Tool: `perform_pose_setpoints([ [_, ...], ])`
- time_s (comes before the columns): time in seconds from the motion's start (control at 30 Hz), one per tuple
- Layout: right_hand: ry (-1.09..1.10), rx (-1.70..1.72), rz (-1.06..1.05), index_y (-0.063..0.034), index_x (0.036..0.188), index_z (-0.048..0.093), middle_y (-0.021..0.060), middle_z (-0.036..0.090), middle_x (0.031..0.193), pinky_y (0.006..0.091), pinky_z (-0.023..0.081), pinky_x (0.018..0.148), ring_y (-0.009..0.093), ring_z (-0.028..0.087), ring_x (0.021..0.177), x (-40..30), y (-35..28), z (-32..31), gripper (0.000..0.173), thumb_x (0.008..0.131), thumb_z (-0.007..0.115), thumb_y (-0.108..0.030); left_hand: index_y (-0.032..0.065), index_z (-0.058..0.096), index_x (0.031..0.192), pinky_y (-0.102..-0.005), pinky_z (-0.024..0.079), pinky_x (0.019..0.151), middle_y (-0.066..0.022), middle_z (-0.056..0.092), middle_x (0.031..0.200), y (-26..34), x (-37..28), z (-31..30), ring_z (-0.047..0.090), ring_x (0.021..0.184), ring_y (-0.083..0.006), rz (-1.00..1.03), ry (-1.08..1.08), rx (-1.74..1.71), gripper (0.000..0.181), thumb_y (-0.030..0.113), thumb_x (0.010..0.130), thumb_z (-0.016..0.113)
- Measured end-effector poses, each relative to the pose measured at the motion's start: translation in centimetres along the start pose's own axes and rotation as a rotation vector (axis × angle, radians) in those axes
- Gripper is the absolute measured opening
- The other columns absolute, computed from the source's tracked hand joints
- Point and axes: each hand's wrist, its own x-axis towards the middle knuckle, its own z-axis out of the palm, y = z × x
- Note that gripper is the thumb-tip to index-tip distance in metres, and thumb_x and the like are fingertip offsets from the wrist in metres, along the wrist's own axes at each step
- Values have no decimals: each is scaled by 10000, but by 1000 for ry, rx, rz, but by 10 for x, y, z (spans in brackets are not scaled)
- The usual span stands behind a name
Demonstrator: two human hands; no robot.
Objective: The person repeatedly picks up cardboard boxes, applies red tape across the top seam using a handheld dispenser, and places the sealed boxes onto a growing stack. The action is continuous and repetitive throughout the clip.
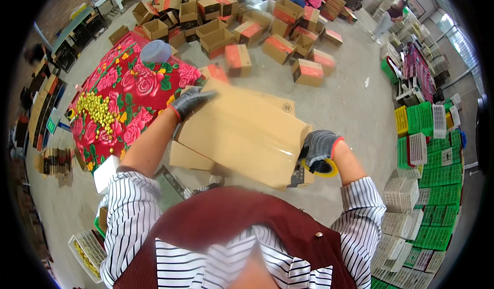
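Note:
A large brown cardboard box (pixel 239 131) spans the space before me, its broad plain face turned up. My left hand (pixel 191 102), in a dark grey knitted glove with a red cuff, grips its far left corner. At the box's right end is my right hand (pixel 320 146), gloved the same way. It holds a roll of packing tape (pixel 326 168) with a yellow rim, and its fingertips are hidden behind the glove and box. A shiny strip, apparently clear tape, shows near that end. More brown cardboard (pixel 189 156) sticks out beneath the box.
To the left, a table under a red rose-patterned cloth (pixel 144 82) bears yellow-green round fruit (pixel 94 109) and a translucent plastic tub (pixel 155 51). Cardboard boxes (pixel 216 40) litter the floor ahead. Stacked plastic crates (pixel 440 188) line the right. Several people are farther off.

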Motion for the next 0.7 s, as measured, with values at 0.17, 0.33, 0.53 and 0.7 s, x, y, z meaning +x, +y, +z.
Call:
perform_pose_setpoints([
  [0.17,331,466,21,-113,1005,654,160,644,874,340,486,725,277,623,786,-17,-7,-9,404,643,663,-293,11,604,1065,-251,470,738,-23,622,947,58,50,-34,578,805,-98,203,-16,56,442,353,791,660],
  [0.33,488,799,179,-22,1115,601,104,664,933,275,481,784,137,620,835,-54,-14,-2,535,621,737,-175,63,462,1256,-390,457,841,-192,605,981,145,166,-115,583,959,-302,894,795,647,777,552,693,685],
  [0.53,505,1092,441,-9,1152,584,75,657,985,268,480,817,100,599,873,-76,-32,72,594,608,797,-113,127,320,1384,-457,264,1048,-216,196,1441,-4,231,-54,212,1318,-396,611,374,1154,770,568,791,539],
  [0.7,494,1282,478,-18,1153,590,78,653,1019,276,474,839,118,602,898,-77,-48,123,595,600,792,-103,152,338,1369,-549,172,1055,-167,237,1441,-112,153,-25,193,1343,-348,293,63,1409,795,615,756,541],
])
